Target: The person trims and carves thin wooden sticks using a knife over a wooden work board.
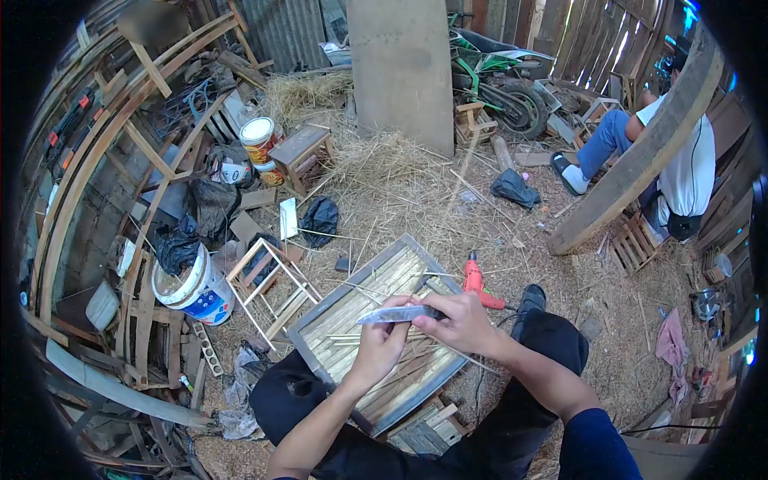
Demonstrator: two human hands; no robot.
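Observation:
My right hand (462, 324) is closed around the handle end of a knife (388, 314), whose broad grey blade points left across my fingers. Close against it, my left hand (378, 346) has its fingers pinched together just behind the blade; what they hold is hidden. Below both hands a wood-framed panel (310, 328) lies tilted between my knees. Pale, thin strips (352, 340) of straw or bamboo cover it in rows, with darker brown strips (400, 370) loose on top towards me.
A red power drill (474, 280) stands just right of the panel. Left are a small wooden frame (276, 292) and a white bucket (196, 288). A stool (300, 156), an upright board (402, 72) and a motorbike (504, 80) stand farther back. Another person (684, 160) sits behind a slanted post (640, 172).

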